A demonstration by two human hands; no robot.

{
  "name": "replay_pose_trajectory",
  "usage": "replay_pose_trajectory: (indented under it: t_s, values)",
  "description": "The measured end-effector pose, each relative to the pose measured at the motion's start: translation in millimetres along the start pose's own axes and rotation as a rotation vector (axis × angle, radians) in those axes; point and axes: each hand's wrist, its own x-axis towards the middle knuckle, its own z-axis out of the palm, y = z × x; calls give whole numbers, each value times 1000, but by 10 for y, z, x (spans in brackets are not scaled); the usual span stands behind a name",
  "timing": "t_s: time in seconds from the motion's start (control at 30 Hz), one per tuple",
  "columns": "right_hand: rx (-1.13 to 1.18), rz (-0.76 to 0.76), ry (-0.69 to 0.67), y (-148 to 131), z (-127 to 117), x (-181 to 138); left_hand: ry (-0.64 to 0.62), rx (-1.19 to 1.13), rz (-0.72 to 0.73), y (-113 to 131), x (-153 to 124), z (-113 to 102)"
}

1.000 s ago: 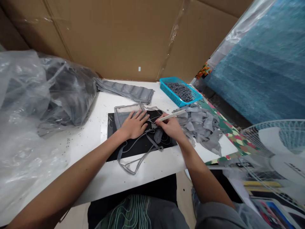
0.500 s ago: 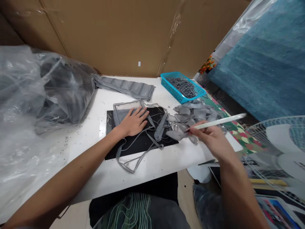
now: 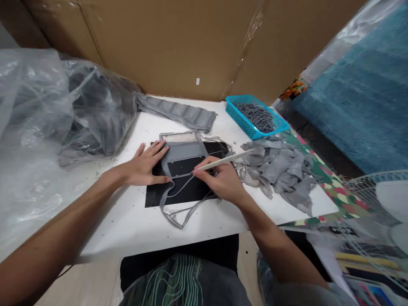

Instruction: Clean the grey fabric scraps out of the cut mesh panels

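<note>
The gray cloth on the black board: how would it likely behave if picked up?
The gray cloth would probably sag floppily, since its thin strips lie in loose curves. It is likely light, as the black board shows through a wide opening in it. Those strips might tangle, given how they loop.

Head view, facing forward and down (fairly near) onto table (image 3: 127,229), left hand (image 3: 143,168)

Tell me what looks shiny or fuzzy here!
In the head view, white glints shine on the plastic and the tape; in that same head view, the far end of the pen looks smeared, and the fan, at the right edge, looks stretched.
</note>
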Motion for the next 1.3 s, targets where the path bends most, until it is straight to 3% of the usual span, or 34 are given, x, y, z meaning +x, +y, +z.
replay_pose_trajectory:
  t_s: [0.13,0.23,0.47,0.6,0.67,0.73,0.83,0.93,1.03,1.13,1.3]
  values:
    - [18,-44,-135,73,407,196,-36,54,-16,78,13,24]
    - [24,-26,-184,161,459,241,-24,78,-32,82,23,44]
    - [-29,-11,-163,167,516,193,-33,63,-60,98,32,83]
    - [-171,-221,-123,211,579,140,-51,61,-84,120,26,78]
    - [-334,-382,-105,243,587,121,-54,58,-85,130,20,81]
    - [-513,-451,-95,274,560,129,-48,56,-76,139,15,87]
    - [-587,-373,-12,303,477,178,-56,61,-81,145,11,94]
    - [-285,-240,44,277,426,199,-60,63,-84,131,10,96]
    - [-17,-103,-73,213,453,171,-37,54,-39,101,6,88]
    - [-35,-60,-157,176,501,148,-42,55,-33,99,-2,68]
    - [-92,-102,-149,198,521,161,-78,80,-72,151,-10,48]
